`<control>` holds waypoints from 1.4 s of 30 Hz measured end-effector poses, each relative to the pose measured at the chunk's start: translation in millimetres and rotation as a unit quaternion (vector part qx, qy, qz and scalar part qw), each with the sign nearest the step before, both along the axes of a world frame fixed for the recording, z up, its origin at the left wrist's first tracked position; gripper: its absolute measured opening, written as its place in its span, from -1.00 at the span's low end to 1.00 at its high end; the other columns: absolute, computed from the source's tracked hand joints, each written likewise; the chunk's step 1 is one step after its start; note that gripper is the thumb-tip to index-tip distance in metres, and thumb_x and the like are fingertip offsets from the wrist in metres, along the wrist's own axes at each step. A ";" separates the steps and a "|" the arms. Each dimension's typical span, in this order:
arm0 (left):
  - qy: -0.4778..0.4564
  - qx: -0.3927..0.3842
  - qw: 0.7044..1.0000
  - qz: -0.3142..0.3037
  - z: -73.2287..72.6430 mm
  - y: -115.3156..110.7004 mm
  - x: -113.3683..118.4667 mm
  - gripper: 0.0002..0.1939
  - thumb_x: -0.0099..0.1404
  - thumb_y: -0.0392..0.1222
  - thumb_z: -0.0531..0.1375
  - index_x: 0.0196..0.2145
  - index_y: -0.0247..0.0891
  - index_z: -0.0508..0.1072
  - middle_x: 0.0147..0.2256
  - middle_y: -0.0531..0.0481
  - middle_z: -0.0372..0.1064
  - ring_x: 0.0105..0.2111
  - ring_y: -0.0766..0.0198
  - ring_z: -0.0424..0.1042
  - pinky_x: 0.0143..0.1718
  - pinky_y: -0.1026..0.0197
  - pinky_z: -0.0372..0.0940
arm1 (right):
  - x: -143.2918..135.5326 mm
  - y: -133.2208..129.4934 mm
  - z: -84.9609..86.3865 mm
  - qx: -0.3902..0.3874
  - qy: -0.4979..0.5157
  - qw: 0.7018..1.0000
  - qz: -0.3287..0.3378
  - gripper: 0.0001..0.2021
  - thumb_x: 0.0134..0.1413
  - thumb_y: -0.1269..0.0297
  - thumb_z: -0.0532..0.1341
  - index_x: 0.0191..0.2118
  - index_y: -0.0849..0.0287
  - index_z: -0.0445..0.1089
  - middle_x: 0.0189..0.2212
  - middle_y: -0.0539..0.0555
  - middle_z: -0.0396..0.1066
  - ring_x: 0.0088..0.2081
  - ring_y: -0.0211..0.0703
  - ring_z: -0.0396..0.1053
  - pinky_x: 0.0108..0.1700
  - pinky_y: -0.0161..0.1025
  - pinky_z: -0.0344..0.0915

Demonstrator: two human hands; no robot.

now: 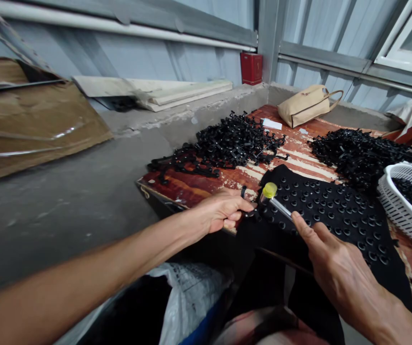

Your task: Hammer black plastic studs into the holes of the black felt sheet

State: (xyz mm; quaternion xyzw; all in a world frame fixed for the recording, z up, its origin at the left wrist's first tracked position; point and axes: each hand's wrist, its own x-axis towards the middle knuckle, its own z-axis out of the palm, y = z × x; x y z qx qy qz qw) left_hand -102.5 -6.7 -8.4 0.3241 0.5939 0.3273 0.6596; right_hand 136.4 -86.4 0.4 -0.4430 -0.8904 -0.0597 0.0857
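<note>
My left hand (pixel 223 211) is closed in a pinch on a small black part (pixel 251 212) at the near left edge of a black cloth (pixel 394 280). In my right hand (pixel 338 261) is a small hammer (pixel 280 207) with a yellow-faced head and a shiny shaft, my index finger stretched along it. The hammer's head is just above and right of my left fingertips; whether it touches the part I cannot tell. Rows of round black pieces (pixel 321 210) cover the cloth. Another small black part (pixel 243 191) shows just behind my left fingers.
Heaps of black parts (pixel 240 141) lie at the back left and right of the worn red table (pixel 299 165). A white basket (pixel 402 211) of black parts stands on the right. Behind are a beige bag (pixel 301 106) and a red tin (pixel 251 68). A white sack (pixel 188 292) is below.
</note>
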 end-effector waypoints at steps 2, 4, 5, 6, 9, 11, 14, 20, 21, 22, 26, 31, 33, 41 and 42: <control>-0.003 -0.006 1.000 0.005 -2.2 0.3 0.8 -0.73 -0.10 -0.41 0.32 -0.55 -0.25 0.27 -0.75 0.31 -0.05 -0.80 0.59 -0.18 -0.78 0.49 -0.28 | -1.1 0.1 -0.4 0.000 0.005 1.000 -0.006 -0.30 0.08 0.63 -0.07 0.38 0.32 -0.12 -0.33 0.11 0.37 -0.47 -0.13 0.41 -0.52 -0.29 0.38; -0.008 -0.011 1.000 0.016 -3.0 0.0 2.0 -0.75 -0.08 -0.41 0.31 -0.54 -0.26 0.28 -0.75 0.32 -0.05 -0.80 0.59 -0.17 -0.79 0.49 -0.26 | -1.6 1.0 -0.1 -0.009 -0.012 1.000 -0.015 -0.33 0.07 0.64 -0.08 0.35 0.35 -0.03 -0.34 0.12 0.39 -0.49 -0.10 0.44 -0.55 -0.26 0.39; -0.009 -0.013 1.000 0.022 -2.4 -0.6 2.6 -0.76 -0.08 -0.42 0.31 -0.53 -0.26 0.29 -0.75 0.32 -0.05 -0.80 0.59 -0.16 -0.79 0.50 -0.24 | -1.0 1.4 0.3 -0.018 -0.017 1.000 -0.016 -0.34 0.07 0.66 -0.09 0.33 0.35 0.01 -0.34 0.13 0.41 -0.50 -0.09 0.44 -0.55 -0.24 0.40; -0.013 -0.012 0.999 0.028 -1.2 -1.4 3.2 -0.76 -0.08 -0.42 0.31 -0.52 -0.27 0.30 -0.74 0.32 -0.03 -0.80 0.59 -0.15 -0.80 0.50 -0.23 | 0.2 1.6 0.7 -0.026 -0.006 1.000 -0.016 -0.34 0.08 0.65 -0.09 0.33 0.33 0.01 -0.31 0.15 0.42 -0.49 -0.09 0.46 -0.54 -0.23 0.41; -0.052 0.002 0.997 0.055 5.5 -6.2 5.5 -0.80 -0.03 -0.43 0.29 -0.47 -0.30 0.34 -0.69 0.28 0.05 -0.78 0.59 -0.08 -0.80 0.52 -0.22 | 8.1 -0.1 1.7 -0.025 0.132 0.991 -0.001 -0.36 0.19 0.59 -0.07 0.38 0.19 -0.11 -0.14 0.21 0.45 -0.33 -0.13 0.51 -0.39 -0.26 0.48; -0.091 0.013 0.992 0.083 9.5 -10.9 8.2 -0.81 -0.01 -0.45 0.28 -0.49 -0.31 0.33 -0.67 0.25 0.09 -0.77 0.59 -0.03 -0.80 0.51 -0.20 | 15.0 -3.4 2.2 -0.006 0.232 0.973 -0.001 -0.38 0.26 0.55 -0.04 0.39 0.10 -0.10 0.01 0.23 0.43 -0.19 -0.16 0.51 -0.25 -0.28 0.50; -0.123 0.019 0.983 0.134 10.5 -18.5 14.5 -0.75 -0.03 -0.53 0.26 -0.54 -0.29 0.27 -0.66 0.23 0.11 -0.75 0.57 0.04 -0.79 0.49 -0.15 | 24.6 -10.2 1.5 0.017 0.292 0.956 -0.014 -0.43 0.29 0.52 0.00 0.36 0.05 0.00 0.12 0.18 0.39 -0.04 -0.16 0.49 -0.06 -0.24 0.48; -0.127 0.016 0.978 0.167 5.9 -29.6 27.8 -0.75 0.00 -0.55 0.25 -0.50 -0.30 0.27 -0.64 0.23 0.14 -0.74 0.56 0.08 -0.78 0.47 -0.14 | 40.6 -22.9 -9.1 -0.017 0.289 0.957 -0.036 -0.42 0.29 0.51 0.04 0.36 0.02 0.01 0.17 0.11 0.37 0.06 -0.15 0.45 0.09 -0.19 0.40; -0.125 0.018 0.977 0.171 5.6 -30.7 29.2 -0.75 0.00 -0.54 0.25 -0.49 -0.30 0.28 -0.63 0.23 0.15 -0.73 0.56 0.08 -0.78 0.46 -0.14 | 42.8 -24.3 -11.0 -0.016 0.290 0.956 -0.038 -0.41 0.29 0.51 0.04 0.36 0.00 0.00 0.18 0.10 0.35 0.06 -0.14 0.44 0.10 -0.18 0.38; -0.123 0.019 0.977 0.173 5.3 -31.6 30.3 -0.76 -0.01 -0.53 0.26 -0.48 -0.30 0.29 -0.62 0.22 0.16 -0.73 0.56 0.10 -0.78 0.46 -0.14 | 44.9 -25.5 -12.7 -0.015 0.290 0.956 -0.039 -0.40 0.29 0.51 0.04 0.37 -0.02 -0.01 0.19 0.10 0.34 0.06 -0.14 0.44 0.11 -0.18 0.38; -0.119 0.027 0.976 0.180 4.1 -33.9 34.3 -0.74 -0.05 -0.50 0.30 -0.47 -0.31 0.30 -0.59 0.18 0.23 -0.70 0.53 0.15 -0.76 0.44 -0.09 | 51.3 -29.1 -17.0 -0.020 0.296 0.954 -0.042 -0.39 0.30 0.51 0.05 0.37 -0.10 -0.04 0.21 0.04 0.33 0.04 -0.18 0.46 0.10 -0.21 0.38; -0.106 0.033 0.975 0.191 3.1 -35.4 37.4 -0.75 -0.04 -0.52 0.28 -0.48 -0.32 0.30 -0.62 0.20 0.22 -0.72 0.54 0.12 -0.77 0.43 -0.06 | 56.3 -31.0 -21.8 -0.034 0.287 0.956 -0.039 -0.38 0.30 0.52 0.04 0.38 -0.06 -0.07 0.22 0.09 0.31 0.02 -0.18 0.47 0.09 -0.19 0.40; -0.105 0.034 0.975 0.191 2.5 -35.5 37.6 -0.78 -0.01 -0.52 0.26 -0.49 -0.32 0.31 -0.63 0.20 0.22 -0.73 0.53 0.12 -0.77 0.43 -0.04 | 56.7 -30.9 -23.0 -0.040 0.287 0.956 -0.035 -0.38 0.30 0.53 0.04 0.38 -0.05 -0.06 0.21 0.11 0.31 0.02 -0.17 0.47 0.07 -0.20 0.41; -0.104 0.034 0.974 0.196 -1.7 -34.3 36.4 -0.75 0.01 -0.52 0.25 -0.57 -0.29 0.26 -0.68 0.21 0.18 -0.76 0.53 0.09 -0.79 0.42 -0.01 | 51.0 -29.0 -18.2 -0.028 0.276 0.961 -0.017 -0.38 0.30 0.51 0.02 0.38 -0.07 -0.09 0.19 0.10 0.35 0.03 -0.18 0.47 0.05 -0.22 0.42; -0.104 0.034 0.975 0.195 -1.8 -34.2 36.4 -0.75 0.02 -0.52 0.25 -0.57 -0.29 0.25 -0.68 0.21 0.17 -0.76 0.54 0.08 -0.79 0.42 -0.01 | 49.9 -28.7 -17.7 -0.027 0.276 0.961 -0.014 -0.38 0.30 0.51 0.01 0.38 -0.07 -0.07 0.18 0.10 0.36 0.03 -0.18 0.47 0.05 -0.23 0.41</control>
